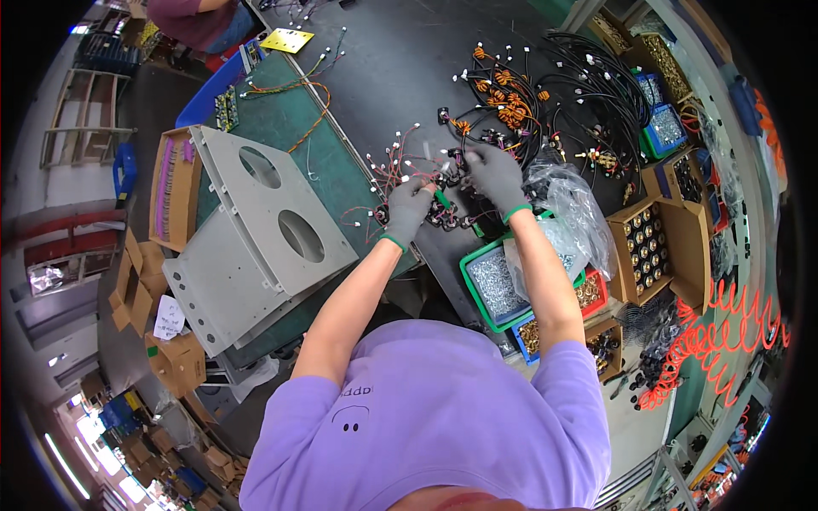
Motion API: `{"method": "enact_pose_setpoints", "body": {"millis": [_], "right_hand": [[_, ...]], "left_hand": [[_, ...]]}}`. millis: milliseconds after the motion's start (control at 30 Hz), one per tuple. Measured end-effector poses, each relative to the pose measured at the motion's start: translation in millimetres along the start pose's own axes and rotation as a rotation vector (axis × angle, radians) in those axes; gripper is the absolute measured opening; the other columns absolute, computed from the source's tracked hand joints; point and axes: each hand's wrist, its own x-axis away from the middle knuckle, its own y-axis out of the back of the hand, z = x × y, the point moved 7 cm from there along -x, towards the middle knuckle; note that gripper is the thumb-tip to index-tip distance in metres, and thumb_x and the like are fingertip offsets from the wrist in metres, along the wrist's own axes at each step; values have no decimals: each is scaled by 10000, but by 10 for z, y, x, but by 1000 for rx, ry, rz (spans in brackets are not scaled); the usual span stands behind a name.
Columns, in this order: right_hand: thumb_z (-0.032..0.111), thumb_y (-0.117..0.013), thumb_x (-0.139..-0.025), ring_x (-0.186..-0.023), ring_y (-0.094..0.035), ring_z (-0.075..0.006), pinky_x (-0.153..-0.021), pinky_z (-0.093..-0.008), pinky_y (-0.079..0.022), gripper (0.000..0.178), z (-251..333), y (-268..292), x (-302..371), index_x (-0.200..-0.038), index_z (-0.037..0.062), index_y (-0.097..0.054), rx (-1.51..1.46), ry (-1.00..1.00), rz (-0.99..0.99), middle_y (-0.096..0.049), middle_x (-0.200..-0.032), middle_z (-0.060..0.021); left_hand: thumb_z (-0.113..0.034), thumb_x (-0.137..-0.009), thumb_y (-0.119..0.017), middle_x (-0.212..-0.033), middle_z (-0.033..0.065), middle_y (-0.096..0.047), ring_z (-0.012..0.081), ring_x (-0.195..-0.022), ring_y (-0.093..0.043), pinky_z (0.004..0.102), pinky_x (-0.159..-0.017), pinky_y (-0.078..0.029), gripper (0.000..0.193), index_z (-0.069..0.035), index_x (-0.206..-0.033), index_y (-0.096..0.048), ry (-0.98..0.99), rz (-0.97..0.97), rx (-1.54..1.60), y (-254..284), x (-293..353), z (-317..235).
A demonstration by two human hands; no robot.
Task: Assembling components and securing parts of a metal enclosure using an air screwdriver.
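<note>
Both of my hands wear grey gloves with green cuffs and work over the dark tabletop. My left hand (408, 209) is curled beside a pile of small black parts on red wires (400, 160); a green piece (442, 199) shows by its fingertips, and what they hold is hidden. Just to the right, my right hand (498, 177) is closed, its fingertips on a small black part with wires (458, 163). More black wired parts (445, 215) lie between and below the two hands.
Beyond the hands lie cables with orange coils (511, 109) and black cables (601, 72). A clear plastic bag (575, 204) rests by a green tray of small metal parts (494, 285). A large grey metal housing (256, 217) stands left; a cardboard box of round parts (669, 289) is right.
</note>
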Motion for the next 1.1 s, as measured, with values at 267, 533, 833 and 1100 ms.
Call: {"method": "enact_pose_setpoints", "body": {"millis": [267, 533, 833, 1100], "right_hand": [[454, -654, -785, -921, -643, -310, -805, -410, -490, 457, 172, -354, 240, -1081, 106, -655, -184, 168, 186, -672, -975, -136], [284, -577, -861, -809, -627, -347, -708, -453, -486, 242, 328, -500, 324, -944, 62, -627, -13, 310, -77, -643, -858, -152], [230, -579, -875, -754, -619, -332, -657, -409, -476, 178, 9, -24, 861, -897, 58, -619, -308, 273, -342, -617, -809, -142], [324, -645, -841, -954, -612, -343, -804, -417, -477, 528, -291, 227, 864, -1262, 45, -492, -94, 68, -352, -601, -1108, -195]], "left_hand": [[-175, -792, -655, -683, 123, -624, 180, -643, -590, 302, -637, -463, 197, -8, -894, -673, -230, -103, 11, 66, 111, -163], [-215, -814, -602, -702, 205, -614, 287, -669, -622, 384, -633, -465, 258, 32, -872, -645, -49, -187, -25, 129, 83, -10], [-199, -838, -556, -636, 176, -599, 208, -650, -632, 355, -527, -456, 265, 54, -806, -627, 104, -335, 122, 502, -186, 221], [-159, -957, -482, -838, 78, -648, 182, -676, -645, 284, -601, -544, 208, 23, -1022, -556, 82, -67, 535, 505, -5, -245]]}}
